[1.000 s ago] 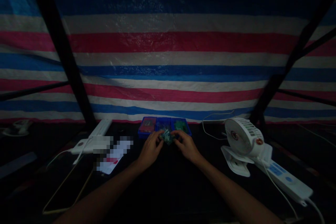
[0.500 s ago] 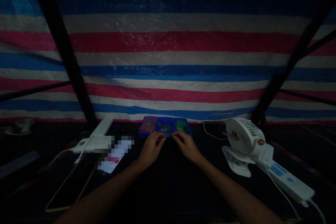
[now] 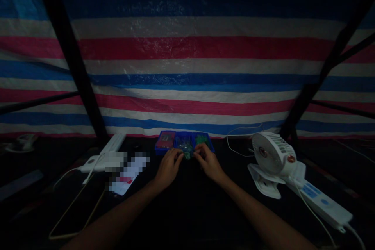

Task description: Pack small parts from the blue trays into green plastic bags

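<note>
My left hand [image 3: 169, 167] and my right hand [image 3: 209, 164] are close together over the dark table, fingers pinched. Between their fingertips is a small, see-through greenish piece [image 3: 187, 155], too dim and blurred to name exactly. Just behind the fingers stands a blue tray [image 3: 160, 150] with three compartments. Its left one holds reddish-pink pieces [image 3: 166, 140]. Clear or greyish pieces [image 3: 183, 141] lie in the middle one, and green pieces [image 3: 201, 139] in the right one. My hands partly cover the tray's front edge.
To the right, a white clip fan [image 3: 268, 152] stands near a white power strip [image 3: 322, 203] with trailing cables. On the left lie a white power bank [image 3: 93, 162], a phone-like slab with a pale rim [image 3: 77, 207] and a white card [image 3: 131, 175]. Striped sheeting [image 3: 187, 47] hangs behind.
The greenish piece between my fingertips shows larger and hangs slightly lower. My right fingertips have shifted a little; the tray and surroundings stay in place.
</note>
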Action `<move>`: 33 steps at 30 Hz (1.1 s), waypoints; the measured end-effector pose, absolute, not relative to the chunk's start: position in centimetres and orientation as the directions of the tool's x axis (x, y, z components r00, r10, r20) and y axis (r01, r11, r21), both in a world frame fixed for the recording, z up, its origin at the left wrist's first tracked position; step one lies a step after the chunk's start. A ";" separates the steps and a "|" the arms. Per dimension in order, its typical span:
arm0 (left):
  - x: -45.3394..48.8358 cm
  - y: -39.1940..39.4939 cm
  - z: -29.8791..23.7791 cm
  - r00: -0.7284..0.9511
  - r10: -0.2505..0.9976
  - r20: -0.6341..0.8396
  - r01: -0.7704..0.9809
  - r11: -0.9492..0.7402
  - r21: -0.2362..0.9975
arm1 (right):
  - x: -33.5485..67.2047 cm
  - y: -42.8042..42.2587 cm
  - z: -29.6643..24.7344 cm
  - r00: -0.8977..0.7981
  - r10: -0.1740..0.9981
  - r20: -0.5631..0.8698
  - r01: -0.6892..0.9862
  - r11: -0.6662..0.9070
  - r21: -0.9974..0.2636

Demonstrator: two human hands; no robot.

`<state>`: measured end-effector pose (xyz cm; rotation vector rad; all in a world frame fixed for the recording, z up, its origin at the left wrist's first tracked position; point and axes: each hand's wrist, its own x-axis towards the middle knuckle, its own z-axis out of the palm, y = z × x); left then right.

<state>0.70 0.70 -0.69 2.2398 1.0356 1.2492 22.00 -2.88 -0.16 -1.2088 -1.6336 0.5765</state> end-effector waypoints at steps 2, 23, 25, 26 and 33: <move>0.7 0.7 -0.7 0.311 0.779 0.544 0.396 -0.627 0.671 | 22.0 -3.0 -0.1 -0.024 0.903 0.429 0.435 0.396 -0.809; 0.5 0.8 -0.7 0.346 0.736 0.581 0.390 -0.676 0.625 | 21.8 -3.1 0.6 -0.044 0.901 0.431 0.449 0.403 -0.797; 0.5 0.8 -0.6 0.345 0.743 0.573 0.402 -0.669 0.625 | 21.8 -3.0 0.6 -0.051 0.898 0.438 0.451 0.412 -0.792; 0.5 0.8 -0.5 0.347 0.749 0.565 0.408 -0.663 0.628 | 21.8 -3.0 0.5 -0.055 0.894 0.445 0.455 0.419 -0.786; 0.6 0.7 -0.5 0.378 0.781 0.497 0.450 -0.624 0.639 | 21.8 -2.9 0.1 -0.054 0.888 0.456 0.468 0.426 -0.774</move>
